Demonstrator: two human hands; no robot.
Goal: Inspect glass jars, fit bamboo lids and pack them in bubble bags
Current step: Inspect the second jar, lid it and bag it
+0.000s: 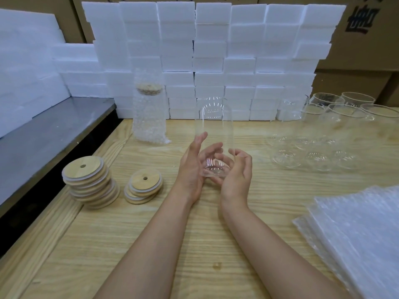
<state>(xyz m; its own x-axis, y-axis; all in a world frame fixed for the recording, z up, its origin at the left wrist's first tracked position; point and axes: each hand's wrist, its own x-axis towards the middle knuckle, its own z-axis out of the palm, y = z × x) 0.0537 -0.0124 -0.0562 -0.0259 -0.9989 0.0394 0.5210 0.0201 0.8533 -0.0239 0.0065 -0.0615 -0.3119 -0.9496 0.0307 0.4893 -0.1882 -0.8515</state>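
Crowding pale wooden table (216, 244): one stack of clear bubble bags (356, 234), uncounted cluster of empty glass jars (313, 147), one bubble-bagged lidded jar (149, 117), two round bamboo lid stacks (90, 182), one upright clear jar (213, 126) at centre, base cupped by curled left hand (190, 169), right hand (237, 175).

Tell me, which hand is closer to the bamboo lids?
Left. The left hand cups the glass jar just right of the bamboo lids; the right hand holds the jar's far side.

The stack of bubble bags (356, 234) runs off the right and bottom edges.
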